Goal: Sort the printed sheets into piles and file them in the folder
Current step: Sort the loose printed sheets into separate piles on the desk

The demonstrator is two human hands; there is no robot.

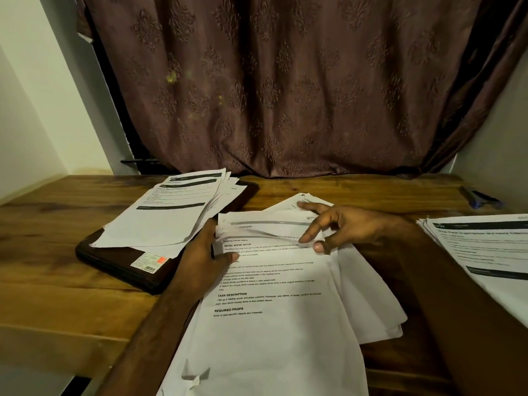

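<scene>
A loose pile of printed sheets (274, 304) lies on the wooden table in front of me, its top sheet bearing headings such as "TASK DESCRIPTION". My left hand (204, 252) grips the left edge of that top sheet, thumb on the paper. My right hand (337, 227) pinches the upper part of the same sheet between thumb and fingers, where the paper is bent up. A dark brown folder (128, 264) lies shut at the left with a second pile of sheets (168, 212) resting on it. A third pile (491, 252) sits at the right edge.
The wooden table (57, 295) runs to a brown patterned curtain (285, 81) at the back. A blue pen (483, 200) lies near the far right corner. White walls close in on both sides.
</scene>
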